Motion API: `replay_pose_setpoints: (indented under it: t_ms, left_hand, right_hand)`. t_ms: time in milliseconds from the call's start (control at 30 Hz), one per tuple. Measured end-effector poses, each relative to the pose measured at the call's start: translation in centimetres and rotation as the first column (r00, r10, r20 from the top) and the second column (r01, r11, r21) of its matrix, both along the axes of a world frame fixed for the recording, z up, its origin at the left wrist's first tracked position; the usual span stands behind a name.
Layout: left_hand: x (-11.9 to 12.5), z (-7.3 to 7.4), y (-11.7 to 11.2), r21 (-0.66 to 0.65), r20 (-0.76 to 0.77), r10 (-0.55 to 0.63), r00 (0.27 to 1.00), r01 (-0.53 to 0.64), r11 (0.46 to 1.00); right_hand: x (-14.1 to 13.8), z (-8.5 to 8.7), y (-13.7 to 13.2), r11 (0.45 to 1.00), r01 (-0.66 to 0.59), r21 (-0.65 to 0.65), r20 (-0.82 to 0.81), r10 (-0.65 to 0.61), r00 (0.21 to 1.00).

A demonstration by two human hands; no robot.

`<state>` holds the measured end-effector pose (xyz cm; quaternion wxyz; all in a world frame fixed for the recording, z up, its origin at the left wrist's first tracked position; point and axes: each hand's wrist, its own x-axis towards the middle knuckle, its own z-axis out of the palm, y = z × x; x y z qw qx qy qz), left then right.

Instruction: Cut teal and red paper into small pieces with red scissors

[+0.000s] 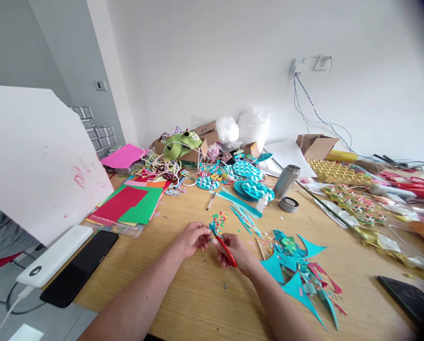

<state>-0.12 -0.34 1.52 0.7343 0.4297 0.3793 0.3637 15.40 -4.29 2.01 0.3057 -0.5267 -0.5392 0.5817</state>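
My right hand is closed round a pair of red-handled scissors, whose blades point up and to the left. Between finger and thumb, my left hand pinches a small piece of blue paper at the blades. Just beyond the hands lies a little heap of colourful paper bits. Blue paper offcuts with some red strips lie to the right of my right hand. A pen and narrow blue paper strips are farther back.
Coloured paper sheets, a phone and a white power bank are on the left. Behind stand a white glue bottle, a steel flask and its lid. Another dark phone lies at the right edge.
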Motion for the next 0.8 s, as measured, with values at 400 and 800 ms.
replay_pose_setpoints:
  t_ms: [400,800]
  left_hand:
    - [0.27,-0.01,-0.13,-0.013,0.028,0.028,0.999,-0.028,1.0]
    - [-0.04,-0.24,0.45,-0.041,0.04,0.135,0.99,-0.133,0.99]
  right_hand:
    - [-0.29,0.19,-0.04,0.999,0.046,-0.007,-0.006,-0.046,0.999]
    - [-0.32,0.31,-0.23,0.999,-0.009,-0.033,-0.034,0.008,0.999]
